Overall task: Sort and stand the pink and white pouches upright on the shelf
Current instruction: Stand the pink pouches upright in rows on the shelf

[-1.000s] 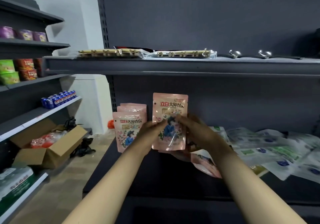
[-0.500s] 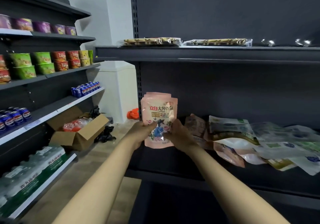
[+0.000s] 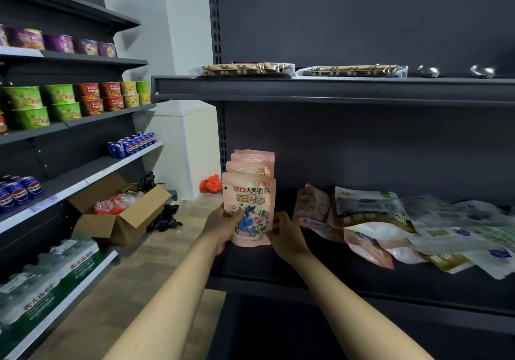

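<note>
A pink pouch point(image 3: 252, 203) with a blue flower print stands upright at the left end of the dark shelf point(image 3: 334, 273). My left hand point(image 3: 223, 224) grips its left edge, thumb over the front. At its lower right edge my right hand point(image 3: 284, 234) holds the pouch with curled fingers. Two more pink pouches point(image 3: 252, 163) stand upright right behind it. To the right lies a loose heap: pink pouches point(image 3: 312, 209) lying flat and white pouches point(image 3: 457, 220) with green and blue print.
The shelf above point(image 3: 334, 89) holds wrapped flat packs and two metal spoons. On the left, another rack carries noodle cups point(image 3: 69, 100), blue cans point(image 3: 131, 145) and bottled water packs point(image 3: 41, 281). An open cardboard box point(image 3: 119, 217) sits on the floor.
The pouch in both hands went left and down, from beside the standing pink pouches to right in front of them. The camera view swung left.
</note>
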### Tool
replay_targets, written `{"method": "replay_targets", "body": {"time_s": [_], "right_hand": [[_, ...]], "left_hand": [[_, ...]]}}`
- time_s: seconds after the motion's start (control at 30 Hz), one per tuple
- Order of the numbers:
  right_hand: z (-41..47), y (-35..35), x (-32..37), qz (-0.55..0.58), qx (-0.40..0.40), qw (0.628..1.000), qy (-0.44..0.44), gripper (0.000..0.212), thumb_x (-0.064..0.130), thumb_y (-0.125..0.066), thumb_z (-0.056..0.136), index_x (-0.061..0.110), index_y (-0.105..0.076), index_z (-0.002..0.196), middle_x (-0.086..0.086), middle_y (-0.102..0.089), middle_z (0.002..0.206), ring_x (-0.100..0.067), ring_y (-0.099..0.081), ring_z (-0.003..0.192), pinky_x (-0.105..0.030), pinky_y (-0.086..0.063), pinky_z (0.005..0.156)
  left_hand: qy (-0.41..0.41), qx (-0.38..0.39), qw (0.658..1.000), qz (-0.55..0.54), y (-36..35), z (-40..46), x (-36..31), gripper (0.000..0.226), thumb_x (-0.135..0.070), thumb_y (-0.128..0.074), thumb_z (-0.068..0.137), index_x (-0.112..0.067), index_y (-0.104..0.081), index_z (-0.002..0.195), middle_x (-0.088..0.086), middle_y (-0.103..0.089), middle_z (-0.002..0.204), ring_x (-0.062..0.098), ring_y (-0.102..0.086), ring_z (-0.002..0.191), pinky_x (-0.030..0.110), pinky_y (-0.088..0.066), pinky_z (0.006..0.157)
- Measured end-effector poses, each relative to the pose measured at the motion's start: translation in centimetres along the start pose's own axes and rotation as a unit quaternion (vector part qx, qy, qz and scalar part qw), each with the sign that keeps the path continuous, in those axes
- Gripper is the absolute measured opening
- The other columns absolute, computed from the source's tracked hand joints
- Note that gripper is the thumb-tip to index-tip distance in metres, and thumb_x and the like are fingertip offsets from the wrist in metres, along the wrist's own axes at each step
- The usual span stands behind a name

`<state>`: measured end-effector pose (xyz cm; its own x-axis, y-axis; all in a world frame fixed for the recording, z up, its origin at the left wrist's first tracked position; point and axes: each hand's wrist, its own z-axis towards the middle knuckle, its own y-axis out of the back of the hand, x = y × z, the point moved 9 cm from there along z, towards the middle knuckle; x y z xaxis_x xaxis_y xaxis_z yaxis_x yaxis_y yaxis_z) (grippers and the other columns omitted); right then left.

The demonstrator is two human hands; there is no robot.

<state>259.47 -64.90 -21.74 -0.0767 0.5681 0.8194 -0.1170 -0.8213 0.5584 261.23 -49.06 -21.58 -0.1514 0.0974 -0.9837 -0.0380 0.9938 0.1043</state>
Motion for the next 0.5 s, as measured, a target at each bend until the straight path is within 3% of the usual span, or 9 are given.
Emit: {"method": "replay_targets", "body": {"time_s": [0.1,0.5], "right_hand": [[0.3,-0.3,-0.1,-0.035,0.006,0.999,0.009,0.025,0.015,-0.043,0.097,0.006,-0.053,0.118,-0.011,-0.061,0.121,-0.024,-0.059,0.11,-0.022,-0.043,0.076],[1.0,-1.2,-0.3,-0.056,0.008,0.998,0.0,0.025,0.011,-0.038,0.097,0.004,-0.056,0.113,-0.013,-0.062,0.119,-0.025,-0.058,0.109,-0.022,-0.04,0.079]], "left_hand": [[0.003,-0.002,1.0,-0.014,0.1,0.2,0.1,0.033,-0.02,-0.06,0.089,-0.005,-0.057,0.119,0.013,-0.065,0.118,0.027,-0.064,0.104,0.045,-0.05,0.095],[-0.023,-0.028,0.999,0.017,0.7,1.1,1.4,0.028,-0.009,-0.04,0.097,-0.012,-0.058,0.118,0.007,-0.064,0.114,0.022,-0.061,0.102,0.037,-0.05,0.094]]}}
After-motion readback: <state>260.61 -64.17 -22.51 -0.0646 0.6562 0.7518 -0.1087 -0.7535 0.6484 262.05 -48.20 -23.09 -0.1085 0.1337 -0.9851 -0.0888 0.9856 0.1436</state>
